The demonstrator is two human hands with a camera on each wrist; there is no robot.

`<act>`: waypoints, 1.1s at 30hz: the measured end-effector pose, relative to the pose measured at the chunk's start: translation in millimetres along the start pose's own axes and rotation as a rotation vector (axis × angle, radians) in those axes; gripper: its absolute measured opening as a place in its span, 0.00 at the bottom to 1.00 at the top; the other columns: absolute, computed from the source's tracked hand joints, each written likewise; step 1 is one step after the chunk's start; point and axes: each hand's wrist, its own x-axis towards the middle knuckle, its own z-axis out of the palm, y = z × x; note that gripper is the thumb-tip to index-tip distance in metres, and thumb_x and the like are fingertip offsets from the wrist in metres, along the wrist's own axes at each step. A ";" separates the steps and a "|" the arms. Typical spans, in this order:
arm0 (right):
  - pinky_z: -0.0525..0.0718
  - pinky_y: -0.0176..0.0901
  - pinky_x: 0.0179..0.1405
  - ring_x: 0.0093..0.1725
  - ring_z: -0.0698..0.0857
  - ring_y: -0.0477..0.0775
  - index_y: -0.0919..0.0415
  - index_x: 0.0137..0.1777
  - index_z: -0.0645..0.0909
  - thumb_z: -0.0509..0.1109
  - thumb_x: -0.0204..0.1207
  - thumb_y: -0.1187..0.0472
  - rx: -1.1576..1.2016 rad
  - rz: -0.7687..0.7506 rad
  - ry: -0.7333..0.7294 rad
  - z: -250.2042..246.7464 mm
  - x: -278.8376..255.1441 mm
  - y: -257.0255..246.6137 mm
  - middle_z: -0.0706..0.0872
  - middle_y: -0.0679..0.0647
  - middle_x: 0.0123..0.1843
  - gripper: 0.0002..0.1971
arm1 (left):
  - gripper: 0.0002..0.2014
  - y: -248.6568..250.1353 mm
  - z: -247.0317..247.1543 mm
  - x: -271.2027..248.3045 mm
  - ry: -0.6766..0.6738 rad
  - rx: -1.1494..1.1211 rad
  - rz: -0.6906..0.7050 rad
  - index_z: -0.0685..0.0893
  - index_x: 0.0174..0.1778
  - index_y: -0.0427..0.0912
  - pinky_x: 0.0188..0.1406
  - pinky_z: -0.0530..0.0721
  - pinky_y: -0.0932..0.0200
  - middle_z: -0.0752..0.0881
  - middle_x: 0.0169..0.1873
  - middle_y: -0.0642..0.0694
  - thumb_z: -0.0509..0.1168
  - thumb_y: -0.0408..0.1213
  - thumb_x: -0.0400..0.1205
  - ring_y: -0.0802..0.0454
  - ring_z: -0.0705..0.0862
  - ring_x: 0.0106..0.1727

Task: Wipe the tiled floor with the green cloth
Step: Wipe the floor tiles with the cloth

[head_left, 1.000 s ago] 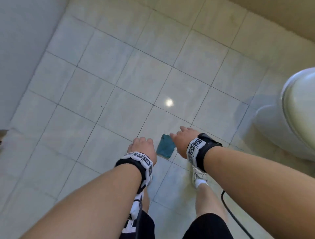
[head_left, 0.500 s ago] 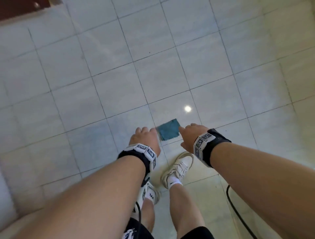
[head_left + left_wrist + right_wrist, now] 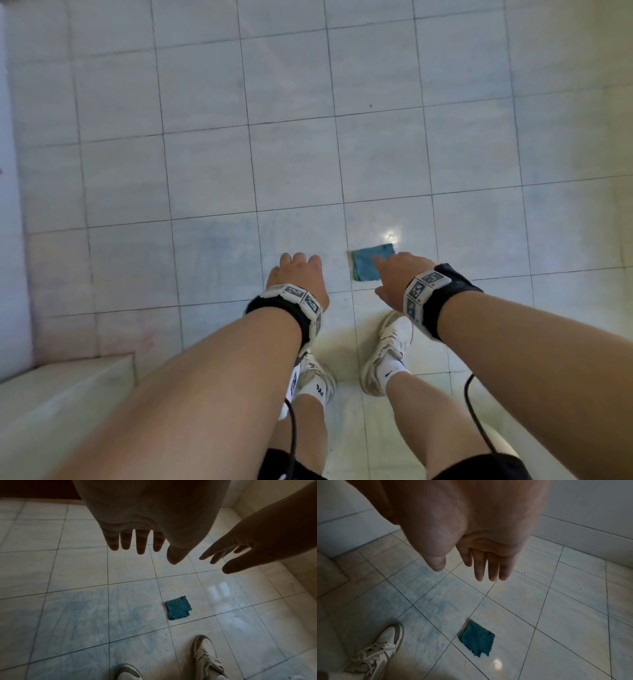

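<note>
A small folded green cloth lies flat on the pale tiled floor, just ahead of my right shoe. Both wrist views show the cloth well below my hands, untouched. My left hand hangs high above the floor to the left of the cloth, fingers straight and empty. My right hand is also up in the air, over the cloth's near right side in the head view, its fingers straight and holding nothing.
My two white sneakers stand just behind the cloth. Bluish smears mark the tiles left of the cloth. A raised pale step sits at lower left, a white wall beyond.
The head view has swung round, so the toilet is out of sight. My hands have spread a little apart, the left farther from the cloth; the cloth stays on the floor.
</note>
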 end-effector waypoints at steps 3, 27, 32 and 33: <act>0.86 0.57 0.55 0.61 0.83 0.61 0.53 0.72 0.68 0.65 0.83 0.48 -0.018 -0.027 0.001 -1.0 7.0 -7.1 0.84 0.56 0.62 0.21 | 0.26 -1.8 4.7 1.9 -0.002 -0.034 -0.025 0.66 0.78 0.45 0.66 0.73 0.47 0.71 0.74 0.43 0.61 0.41 0.83 0.41 0.66 0.75; 0.81 0.61 0.66 0.75 0.75 0.64 0.54 0.86 0.53 0.63 0.84 0.43 -0.161 -0.111 -0.015 58.0 84.5 -15.6 0.75 0.59 0.77 0.36 | 0.32 -18.0 98.6 30.8 -0.053 -0.353 -0.281 0.52 0.86 0.49 0.81 0.63 0.41 0.55 0.85 0.43 0.58 0.41 0.87 0.37 0.49 0.86; 0.82 0.63 0.65 0.72 0.77 0.66 0.56 0.85 0.55 0.64 0.83 0.43 -0.157 -0.066 -0.028 96.5 120.9 -18.7 0.78 0.61 0.74 0.36 | 0.37 -33.4 139.6 67.7 -0.061 -0.350 -0.282 0.49 0.87 0.49 0.82 0.62 0.40 0.52 0.86 0.44 0.62 0.48 0.86 0.37 0.48 0.86; 0.82 0.63 0.65 0.72 0.77 0.67 0.56 0.86 0.53 0.64 0.83 0.43 -0.159 -0.051 -0.028 104.8 130.0 -17.6 0.78 0.61 0.74 0.37 | 0.39 -35.4 147.4 78.2 -0.053 -0.352 -0.274 0.48 0.87 0.49 0.82 0.61 0.39 0.51 0.86 0.44 0.63 0.49 0.86 0.37 0.47 0.86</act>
